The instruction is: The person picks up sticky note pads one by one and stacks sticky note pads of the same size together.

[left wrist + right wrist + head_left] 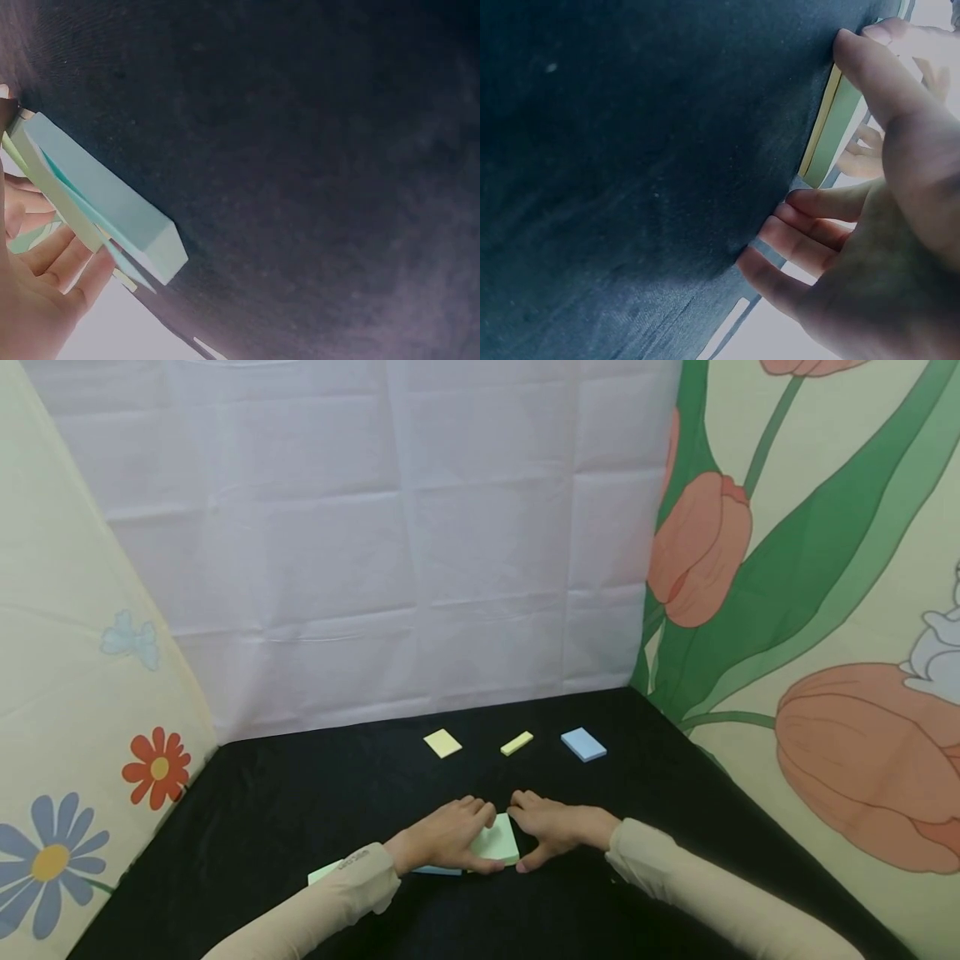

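A green pad is grasped from both sides near the front of the black cloth, with the left hand curled round its left edge and the right hand pinching its right edge, thumb at the near corner. A blue pad is seen under the left hand, touching the green one. Well apart at the back lie a yellow pad, a yellow strip and a second blue pad.
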A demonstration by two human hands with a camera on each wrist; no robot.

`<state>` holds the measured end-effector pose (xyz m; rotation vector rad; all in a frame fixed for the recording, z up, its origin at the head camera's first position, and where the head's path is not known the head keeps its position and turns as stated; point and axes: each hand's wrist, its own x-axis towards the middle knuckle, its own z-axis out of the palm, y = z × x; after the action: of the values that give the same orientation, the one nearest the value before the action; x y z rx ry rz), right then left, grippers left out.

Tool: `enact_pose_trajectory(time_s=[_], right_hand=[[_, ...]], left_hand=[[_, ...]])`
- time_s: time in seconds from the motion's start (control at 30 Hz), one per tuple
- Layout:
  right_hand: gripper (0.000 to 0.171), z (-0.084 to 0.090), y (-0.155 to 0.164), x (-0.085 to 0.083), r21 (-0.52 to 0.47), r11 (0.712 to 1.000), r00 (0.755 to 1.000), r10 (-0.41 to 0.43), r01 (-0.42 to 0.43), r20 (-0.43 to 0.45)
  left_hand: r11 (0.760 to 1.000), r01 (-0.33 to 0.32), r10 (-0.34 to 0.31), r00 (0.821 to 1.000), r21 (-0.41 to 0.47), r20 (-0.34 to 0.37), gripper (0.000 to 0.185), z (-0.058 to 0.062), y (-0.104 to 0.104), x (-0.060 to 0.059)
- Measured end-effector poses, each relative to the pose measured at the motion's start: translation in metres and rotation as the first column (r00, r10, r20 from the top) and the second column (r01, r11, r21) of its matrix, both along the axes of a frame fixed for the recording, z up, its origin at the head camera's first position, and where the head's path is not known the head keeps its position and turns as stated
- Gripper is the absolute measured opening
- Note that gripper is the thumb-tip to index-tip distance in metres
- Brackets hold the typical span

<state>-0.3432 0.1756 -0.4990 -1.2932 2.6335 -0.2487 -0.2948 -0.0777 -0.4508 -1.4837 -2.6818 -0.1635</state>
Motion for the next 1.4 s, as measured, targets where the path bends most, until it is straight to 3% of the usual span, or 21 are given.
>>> enact_pose_trajectory(time_s=[0.4, 1.0, 1.4], right_hand=[[0.09, 0.005, -0.0005, 0.004, -0.021, 1.0, 1.0, 0.007, -0.006, 0.01], [0.087, 0.006, 0.0005, 0.0051, -0.041, 0.999, 1.0, 0.031, -0.031, -0.004], [0.091, -0.0007, 0.0018, -0.001, -0.003, 1.0, 1.0, 0.001, -0.001, 0.01]], left_hand=[[1.0, -0.003, 0.001, 0.997, -0.019, -0.078, 0.05, -0.0022, 0.0019, 0.0021], [0.997, -0.039, 0.037, 0.999, -0.064, -0.028, 0.052, 0.0038, 0.0027, 0.0048], [0.999, -0.046, 0.046, 0.999, -0.02, 0.016, 0.048, 0.0028, 0.0018, 0.005]])
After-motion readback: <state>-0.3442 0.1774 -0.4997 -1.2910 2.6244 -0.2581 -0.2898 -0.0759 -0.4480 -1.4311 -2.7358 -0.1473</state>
